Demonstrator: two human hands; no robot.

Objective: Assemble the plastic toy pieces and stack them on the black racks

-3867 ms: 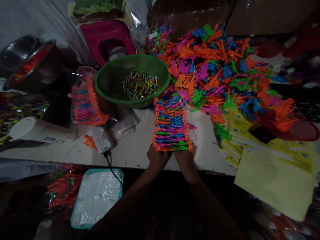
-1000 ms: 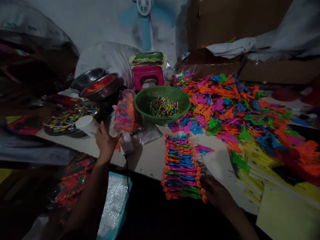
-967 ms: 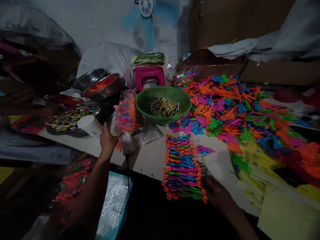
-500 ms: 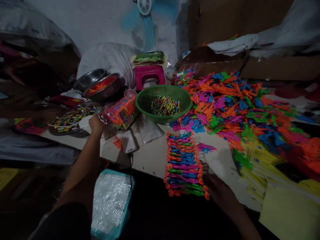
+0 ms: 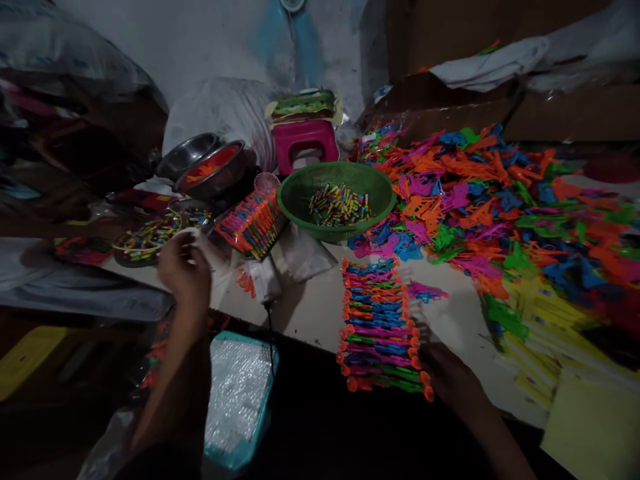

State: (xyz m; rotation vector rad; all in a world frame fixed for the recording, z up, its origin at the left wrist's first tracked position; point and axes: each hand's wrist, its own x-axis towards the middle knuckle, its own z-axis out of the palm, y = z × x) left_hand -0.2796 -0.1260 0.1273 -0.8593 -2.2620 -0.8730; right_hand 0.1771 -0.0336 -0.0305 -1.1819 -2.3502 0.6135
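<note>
My left hand (image 5: 185, 270) is raised over the left part of the table with its fingers curled, next to a white rounded thing (image 5: 203, 245). Motion blur hides what the fingers pinch. A neat row of thin plastic pieces (image 5: 380, 327), in blue, pink, green and orange with round orange ends, lies at the table's front edge. Alongside its right end rests my right hand (image 5: 453, 377), in shadow, fingers stretched toward the row; I cannot tell whether they touch it. A few loose pink and blue pieces (image 5: 425, 291) lie just beyond.
A green basket (image 5: 335, 230) holds small coloured sticks. Behind the right hand spreads a large heap of plastic pieces (image 5: 465, 193). A bagged bundle (image 5: 253, 223), metal bowls (image 5: 187, 157) and a pink stool (image 5: 305, 143) stand further back. At far left, another person's arm (image 5: 55, 229) reaches in.
My left hand has drawn back slightly toward me and turned, its fingers now curled upward beside the white thing. The view has shifted a little; my right hand stays by the row.
</note>
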